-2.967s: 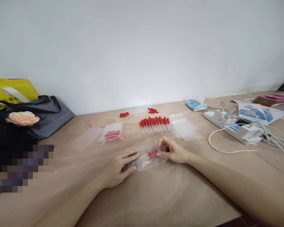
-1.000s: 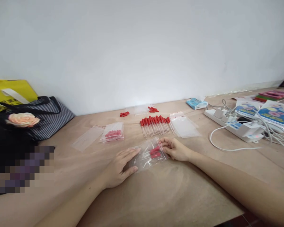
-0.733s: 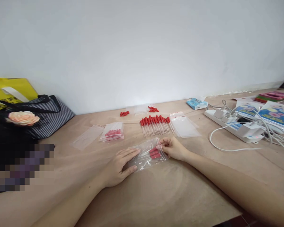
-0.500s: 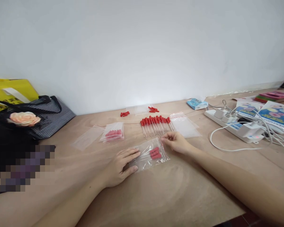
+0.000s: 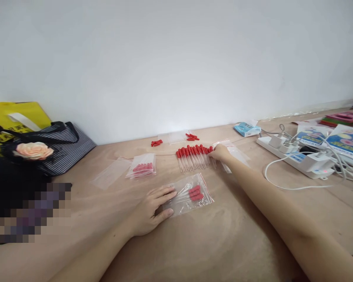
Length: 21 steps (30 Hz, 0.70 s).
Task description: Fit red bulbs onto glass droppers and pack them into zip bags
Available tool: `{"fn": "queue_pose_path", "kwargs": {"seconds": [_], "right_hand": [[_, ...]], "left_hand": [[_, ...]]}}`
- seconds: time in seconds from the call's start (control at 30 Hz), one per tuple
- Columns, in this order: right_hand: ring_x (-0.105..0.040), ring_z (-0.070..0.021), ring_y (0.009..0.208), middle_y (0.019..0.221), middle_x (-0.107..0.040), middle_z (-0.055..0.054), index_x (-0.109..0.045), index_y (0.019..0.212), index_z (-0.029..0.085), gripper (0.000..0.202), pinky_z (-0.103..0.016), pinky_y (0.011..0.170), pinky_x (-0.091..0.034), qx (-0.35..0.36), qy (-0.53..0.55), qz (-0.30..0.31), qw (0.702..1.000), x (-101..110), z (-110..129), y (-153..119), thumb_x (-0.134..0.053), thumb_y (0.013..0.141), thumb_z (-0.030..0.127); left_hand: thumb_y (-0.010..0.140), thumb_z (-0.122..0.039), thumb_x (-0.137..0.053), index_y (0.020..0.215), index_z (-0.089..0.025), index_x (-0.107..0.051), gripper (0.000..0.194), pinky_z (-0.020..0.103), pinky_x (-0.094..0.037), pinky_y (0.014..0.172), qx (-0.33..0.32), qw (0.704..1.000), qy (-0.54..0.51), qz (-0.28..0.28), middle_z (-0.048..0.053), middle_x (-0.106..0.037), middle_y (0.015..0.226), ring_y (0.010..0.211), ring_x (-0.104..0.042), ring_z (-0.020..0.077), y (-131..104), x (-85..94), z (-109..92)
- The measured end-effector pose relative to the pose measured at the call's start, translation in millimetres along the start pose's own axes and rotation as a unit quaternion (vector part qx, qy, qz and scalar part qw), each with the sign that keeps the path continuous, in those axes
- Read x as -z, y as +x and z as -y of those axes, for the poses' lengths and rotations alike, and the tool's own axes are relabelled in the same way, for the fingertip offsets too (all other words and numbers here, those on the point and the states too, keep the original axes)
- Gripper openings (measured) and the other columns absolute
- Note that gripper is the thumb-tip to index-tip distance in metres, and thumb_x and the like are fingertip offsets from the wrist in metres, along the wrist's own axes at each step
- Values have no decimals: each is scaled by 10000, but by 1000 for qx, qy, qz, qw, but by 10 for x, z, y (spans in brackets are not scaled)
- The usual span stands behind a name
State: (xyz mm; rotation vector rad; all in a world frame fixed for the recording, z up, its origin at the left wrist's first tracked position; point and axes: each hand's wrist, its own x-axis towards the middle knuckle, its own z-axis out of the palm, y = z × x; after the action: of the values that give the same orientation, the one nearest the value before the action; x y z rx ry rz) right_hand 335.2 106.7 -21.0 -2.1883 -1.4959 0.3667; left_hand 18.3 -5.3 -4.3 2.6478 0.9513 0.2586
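My left hand (image 5: 157, 205) lies flat with fingers and thumb apart, on the left end of a clear zip bag (image 5: 182, 207). Inside the bag are a few glass droppers with red rubber bulbs (image 5: 196, 192); the bag's red-lined mouth faces right. Beyond it, several droppers (image 5: 192, 152) lie side by side, bulbs away from me. At the right end of that row my right hand (image 5: 220, 152) is closed, its fingertips pinching a dropper by the bulb; part of the grip is hidden. Flat zip bags (image 5: 238, 154) lie partly under and behind this hand.
Filled bags (image 5: 142, 166) are stacked at left, beside an unfilled-looking bag (image 5: 110, 174). Loose red bulbs (image 5: 156, 143) lie near the wall. At right are a power strip (image 5: 297, 156) with white cables and a blue packet (image 5: 247, 129). A striped bag (image 5: 67, 149) stands at left.
My right hand has left the zip bag's mouth and moved forward to the right end of the dropper row. My left hand stays on the bag.
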Motion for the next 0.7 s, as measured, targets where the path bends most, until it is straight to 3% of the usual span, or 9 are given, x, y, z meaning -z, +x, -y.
{"fn": "queue_pose_path", "kwargs": {"seconds": [0.13, 0.23, 0.37, 0.43, 0.53, 0.7], "right_hand": [[-554, -175, 560, 552, -566, -52, -600, 683, 121, 116, -233, 480, -362, -31, 74, 9, 997, 45, 14, 40, -608, 590, 190], [-526, -135, 525, 561, -543, -15, -561, 884, 118, 260, -212, 456, -360, -24, 150, -12, 988, 140, 21, -54, -585, 635, 189], [-489, -92, 450, 583, -500, 51, -333, 1162, 152, 464, -188, 406, -369, 10, 257, -24, 966, 215, 2, -424, -493, 732, 218], [-460, -90, 398, 560, -479, 74, -234, 1215, 166, 549, -192, 372, -360, 44, 377, -8, 925, 194, -22, -672, -495, 738, 243], [-477, -93, 405, 569, -475, 78, -244, 1168, 186, 509, -208, 385, -398, 64, 459, -2, 886, 110, -46, -984, -494, 749, 331], [-529, -106, 444, 603, -511, 74, -268, 1027, 227, 411, -244, 444, -457, 34, 564, -6, 825, -16, 26, -1176, -505, 734, 390]], "left_hand": [[841, -374, -440, 1259, -264, -415, 433, 430, -304, 1002, -2, 1000, -11, -6, 36, -401, 1337, 1227, -351, 225, -4, -7, 11], [840, -372, -441, 1258, -270, -414, 432, 431, -311, 996, -2, 1000, -11, -9, 34, -403, 1335, 1224, -356, 225, -8, -7, 9], [843, -368, -434, 1260, -258, -413, 432, 428, -308, 999, 5, 1000, -3, -3, 38, -403, 1336, 1225, -353, 221, -14, 4, -12], [844, -368, -430, 1258, -252, -416, 430, 429, -307, 999, 8, 1000, 0, 1, 41, -401, 1337, 1229, -348, 222, -12, 11, -22], [843, -371, -429, 1252, -255, -426, 425, 429, -314, 994, 13, 1000, 1, 3, 41, -403, 1335, 1227, -350, 227, -3, 17, -29], [842, -367, -428, 1272, -276, -392, 441, 436, -307, 998, 15, 1000, 2, -3, 31, -409, 1331, 1221, -358, 231, 0, 24, -31]]}}
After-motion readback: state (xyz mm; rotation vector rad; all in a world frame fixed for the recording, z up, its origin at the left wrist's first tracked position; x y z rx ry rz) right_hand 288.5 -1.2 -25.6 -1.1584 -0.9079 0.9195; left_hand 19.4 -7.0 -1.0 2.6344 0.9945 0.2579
